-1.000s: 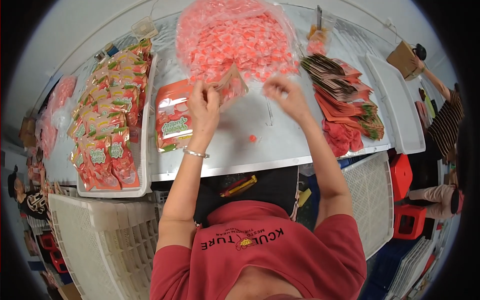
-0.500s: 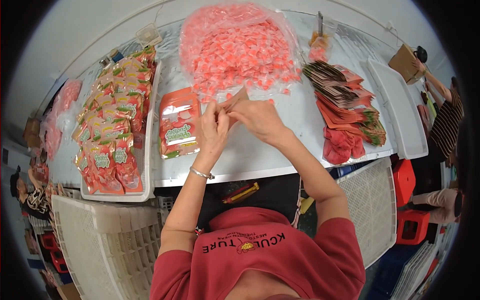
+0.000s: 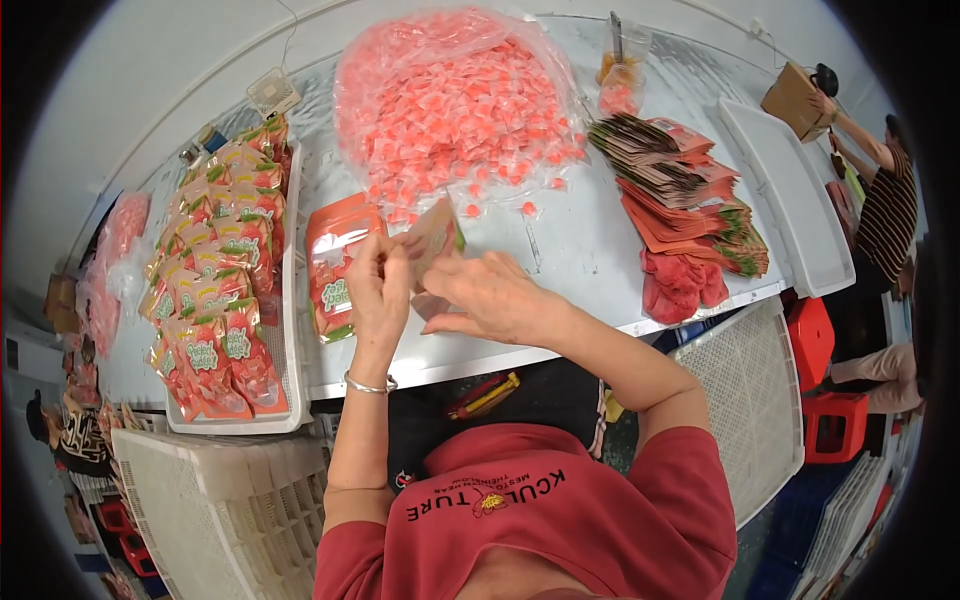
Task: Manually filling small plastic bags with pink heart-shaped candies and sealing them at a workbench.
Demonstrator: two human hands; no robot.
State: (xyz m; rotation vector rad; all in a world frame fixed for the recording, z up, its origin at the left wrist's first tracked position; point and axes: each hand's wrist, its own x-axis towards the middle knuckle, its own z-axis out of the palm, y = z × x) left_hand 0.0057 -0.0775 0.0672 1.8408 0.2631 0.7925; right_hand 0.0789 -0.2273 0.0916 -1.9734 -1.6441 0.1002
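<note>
Over the front middle of the table, my left hand (image 3: 378, 300) is closed on the edge of a small flat pouch (image 3: 434, 236) with a pinkish face and a bit of green. My right hand (image 3: 492, 298) lies against the pouch's right side, thumb spread away from the fingers. Its fingertips are partly hidden at the pouch. Beside my left hand lies a larger shiny red printed pouch (image 3: 330, 250), partly covered by that hand. Beyond both hands, a big clear plastic bag (image 3: 365, 60) lies spread with many small wrapped pink-red candies (image 3: 470, 110).
At left, a white tray (image 3: 292, 385) holds rows of filled pouches (image 3: 215, 270). Stacked flat pouches (image 3: 690, 190) and a red cloth (image 3: 680, 285) lie at right, near an upright white tray (image 3: 790, 200). White crates (image 3: 210, 500) stand below the table edge. A person (image 3: 880, 190) handles a cardboard box (image 3: 797, 103).
The small pouch has turned to show more of its printed face. My left hand has shifted left and down; my right hand has lowered, its thumb now apart from the fingers.
</note>
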